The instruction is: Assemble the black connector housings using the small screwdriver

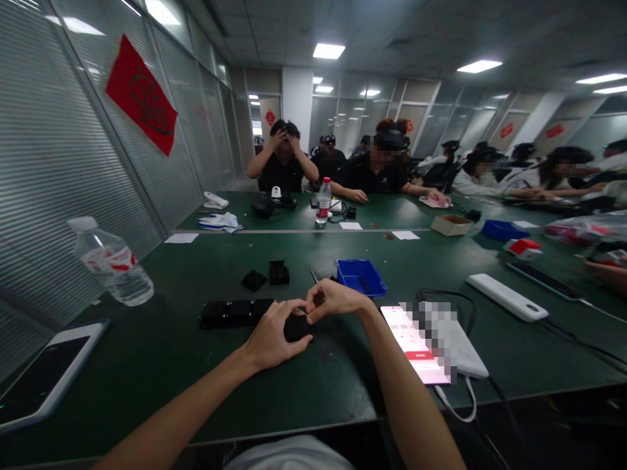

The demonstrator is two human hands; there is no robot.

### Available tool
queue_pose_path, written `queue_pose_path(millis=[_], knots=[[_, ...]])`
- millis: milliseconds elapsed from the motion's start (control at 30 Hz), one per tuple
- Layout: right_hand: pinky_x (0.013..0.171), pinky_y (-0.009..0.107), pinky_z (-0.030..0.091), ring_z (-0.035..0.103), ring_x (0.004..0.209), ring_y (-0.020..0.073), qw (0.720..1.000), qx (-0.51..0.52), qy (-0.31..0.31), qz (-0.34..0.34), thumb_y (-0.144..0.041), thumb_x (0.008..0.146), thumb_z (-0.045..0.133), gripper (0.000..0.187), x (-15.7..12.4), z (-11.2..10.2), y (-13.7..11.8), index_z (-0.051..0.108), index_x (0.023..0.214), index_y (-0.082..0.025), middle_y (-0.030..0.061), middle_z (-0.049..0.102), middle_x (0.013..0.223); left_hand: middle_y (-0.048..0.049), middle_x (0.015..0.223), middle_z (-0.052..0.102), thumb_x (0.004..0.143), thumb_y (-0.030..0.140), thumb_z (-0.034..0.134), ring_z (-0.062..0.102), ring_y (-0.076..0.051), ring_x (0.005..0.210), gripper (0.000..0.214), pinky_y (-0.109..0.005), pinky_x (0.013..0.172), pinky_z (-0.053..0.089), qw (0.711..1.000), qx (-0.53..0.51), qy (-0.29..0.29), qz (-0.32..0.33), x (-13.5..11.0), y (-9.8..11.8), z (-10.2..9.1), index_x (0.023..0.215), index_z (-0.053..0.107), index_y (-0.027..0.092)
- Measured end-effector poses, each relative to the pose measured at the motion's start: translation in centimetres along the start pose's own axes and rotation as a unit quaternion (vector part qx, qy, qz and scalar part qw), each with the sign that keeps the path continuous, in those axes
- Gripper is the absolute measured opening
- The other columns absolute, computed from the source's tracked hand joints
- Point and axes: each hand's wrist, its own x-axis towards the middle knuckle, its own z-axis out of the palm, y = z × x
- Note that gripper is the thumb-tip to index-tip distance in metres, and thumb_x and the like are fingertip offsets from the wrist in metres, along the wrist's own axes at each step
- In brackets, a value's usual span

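Observation:
My left hand (277,336) is wrapped round a small black box-like part (296,328) on the green table, thumb at its near side. At the box's upper right corner, my right hand (336,300) has thumb and forefinger pinched together; what they hold is too small to make out. Left of my hands lies a row of similar black boxes (228,313), partly hidden by my left hand. Beyond it sit a flat black piece (255,281) and an open black piece (279,272). A thin metal rod (313,276) shows behind my right hand, beside a blue tray (375,285) with small dark things inside.
A lit phone (409,346) and a white power bank (465,346) with cables lie right of my right arm. A water bottle (115,264) stands at left, near a tablet-like device (49,372). Another white power bank (507,297) lies farther right. People sit across the table.

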Motion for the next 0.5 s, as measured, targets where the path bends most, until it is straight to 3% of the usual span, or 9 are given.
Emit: queue_pose_path(millis=[233,500], knots=[[0.063,0.024,0.046,0.062,0.067,0.0135,1.000,-0.005,-0.012,0.005,-0.035,0.057,0.092,0.037,-0.24,-0.29,-0.15,0.074,0.081,-0.013,0.0008,0.072,0.074,-0.0042,0.108,0.072,0.078,0.024,0.077,0.069,-0.025,0.100,0.054,-0.043,0.097,0.050,1.000,-0.007,-0.016,-0.002,0.05,0.06,-0.06,0.127,0.055,0.025],[0.052,0.019,0.039,0.055,0.061,0.0099,1.000,-0.012,-0.006,-0.009,-0.030,0.070,0.083,0.029,-0.84,-0.56,-0.85,0.069,0.089,-0.013,-0.0024,0.064,0.071,-0.0048,0.108,0.072,0.077,0.027,0.078,0.069,-0.026,0.099,0.058,-0.042,0.094,0.053,0.998,-0.020,-0.060,-0.002,-0.14,0.05,0.01,0.129,0.056,0.024]])
